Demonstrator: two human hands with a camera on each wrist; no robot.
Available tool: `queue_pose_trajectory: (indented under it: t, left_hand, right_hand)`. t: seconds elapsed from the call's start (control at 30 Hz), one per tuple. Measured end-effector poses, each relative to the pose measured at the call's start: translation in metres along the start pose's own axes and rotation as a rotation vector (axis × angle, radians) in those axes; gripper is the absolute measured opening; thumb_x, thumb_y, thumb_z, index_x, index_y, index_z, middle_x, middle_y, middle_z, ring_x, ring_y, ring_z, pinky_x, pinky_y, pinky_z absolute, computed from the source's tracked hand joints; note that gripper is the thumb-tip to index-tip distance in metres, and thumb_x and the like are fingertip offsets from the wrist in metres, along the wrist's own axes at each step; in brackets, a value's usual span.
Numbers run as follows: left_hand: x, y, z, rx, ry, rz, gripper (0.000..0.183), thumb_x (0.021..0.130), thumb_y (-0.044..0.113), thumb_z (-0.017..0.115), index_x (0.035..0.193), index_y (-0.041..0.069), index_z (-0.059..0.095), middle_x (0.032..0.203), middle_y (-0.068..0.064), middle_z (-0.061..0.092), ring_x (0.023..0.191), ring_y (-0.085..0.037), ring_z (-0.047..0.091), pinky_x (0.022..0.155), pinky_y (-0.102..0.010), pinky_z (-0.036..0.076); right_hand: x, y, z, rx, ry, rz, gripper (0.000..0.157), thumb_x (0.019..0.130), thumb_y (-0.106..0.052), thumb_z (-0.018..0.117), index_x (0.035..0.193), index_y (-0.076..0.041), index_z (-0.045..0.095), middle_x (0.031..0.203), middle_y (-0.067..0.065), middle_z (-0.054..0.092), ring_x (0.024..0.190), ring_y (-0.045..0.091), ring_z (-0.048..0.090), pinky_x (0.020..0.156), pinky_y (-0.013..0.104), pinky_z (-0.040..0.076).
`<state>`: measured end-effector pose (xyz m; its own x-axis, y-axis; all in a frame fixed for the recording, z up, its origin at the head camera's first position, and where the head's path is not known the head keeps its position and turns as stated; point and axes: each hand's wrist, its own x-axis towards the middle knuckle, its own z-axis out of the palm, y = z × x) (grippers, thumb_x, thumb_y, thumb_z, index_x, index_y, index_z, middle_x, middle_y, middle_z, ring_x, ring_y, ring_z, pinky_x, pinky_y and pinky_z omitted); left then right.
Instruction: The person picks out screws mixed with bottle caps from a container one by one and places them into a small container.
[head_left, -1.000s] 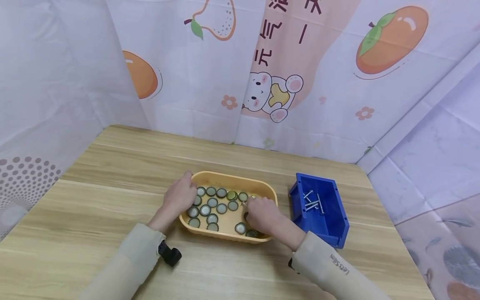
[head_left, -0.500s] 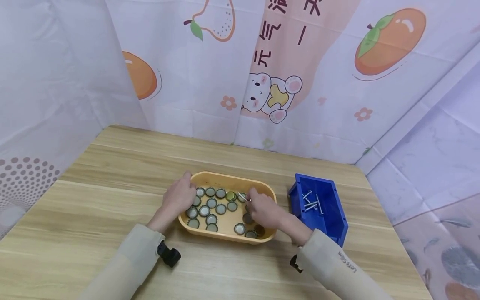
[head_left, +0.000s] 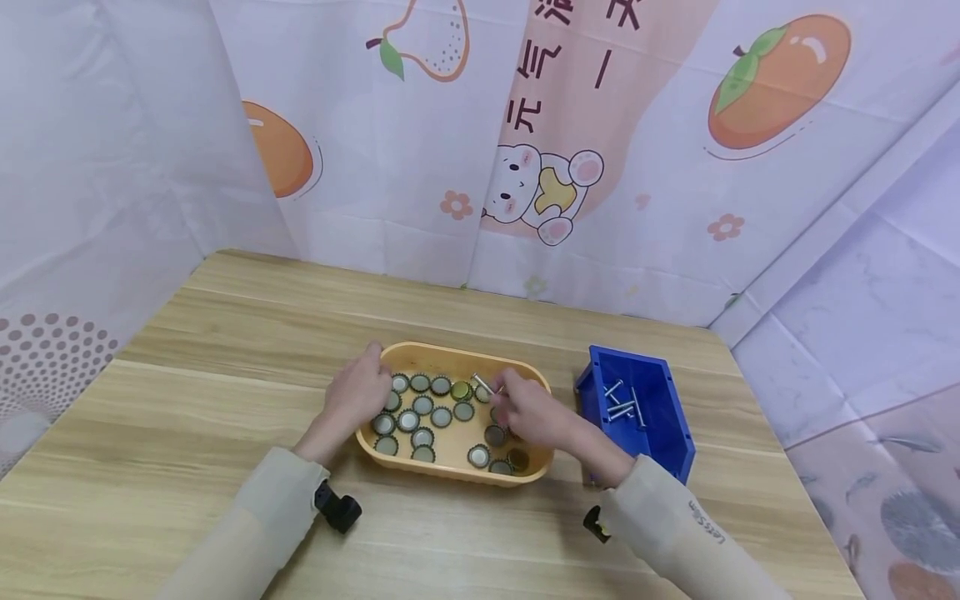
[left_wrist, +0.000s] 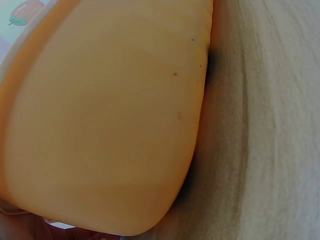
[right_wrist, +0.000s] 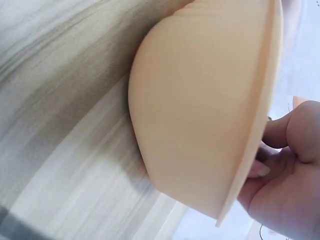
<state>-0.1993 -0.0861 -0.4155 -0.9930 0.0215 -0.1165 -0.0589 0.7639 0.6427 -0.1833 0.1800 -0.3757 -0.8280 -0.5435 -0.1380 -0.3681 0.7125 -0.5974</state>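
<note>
A shallow yellow-orange tub (head_left: 450,473) stands on the table with several bottle caps (head_left: 442,417) scattered across its floor, mostly lying inner side up. At its left end my left hand (head_left: 358,392) grips the rim. Over the right part of the tub, my right hand (head_left: 531,410) pinches a silver bolt (head_left: 482,383), whose head end points up and left. In the right wrist view the tub's outer wall (right_wrist: 200,95) hides most of the right fingers and the bolt. The left wrist view is mostly tub wall (left_wrist: 105,110).
Right of the tub sits a blue bin (head_left: 663,450) with several silver bolts (head_left: 622,408) inside. Both stand on a wood-grain table (head_left: 262,333). A printed curtain (head_left: 375,167) hangs behind the table's far edge.
My right hand has lifted and turned a little, bringing the bolt into clear view above the caps. More caps show beneath that hand. The left hand keeps its place on the rim.
</note>
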Motion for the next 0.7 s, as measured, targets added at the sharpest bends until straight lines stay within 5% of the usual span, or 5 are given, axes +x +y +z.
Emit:
queue_pose_trajectory:
  t: [0.33, 0.7]
  left_hand:
    - [0.001, -0.001, 0.0, -0.003, 0.003, 0.002, 0.028, 0.098, 0.019, 0.038, 0.118, 0.003, 0.05, 0.083, -0.013, 0.059, 0.068, -0.026, 0.055, 0.054, -0.033, 0.039]
    - [0.001, -0.002, 0.0, 0.002, 0.003, 0.003, 0.026, 0.098, 0.019, 0.038, 0.116, 0.004, 0.05, 0.083, -0.014, 0.06, 0.069, -0.026, 0.055, 0.055, -0.034, 0.038]
  right_hand:
    - [-0.004, 0.0, -0.016, 0.012, -0.063, -0.008, 0.021, 0.104, -0.007, 0.043, 0.116, 0.001, 0.058, 0.077, 0.005, 0.061, 0.064, 0.009, 0.049, 0.053, 0.021, 0.041]
    - [-0.014, -0.002, -0.052, -0.056, 0.037, -0.012, 0.019, 0.105, -0.013, 0.044, 0.117, -0.003, 0.055, 0.08, 0.003, 0.06, 0.064, 0.012, 0.048, 0.054, 0.025, 0.04]
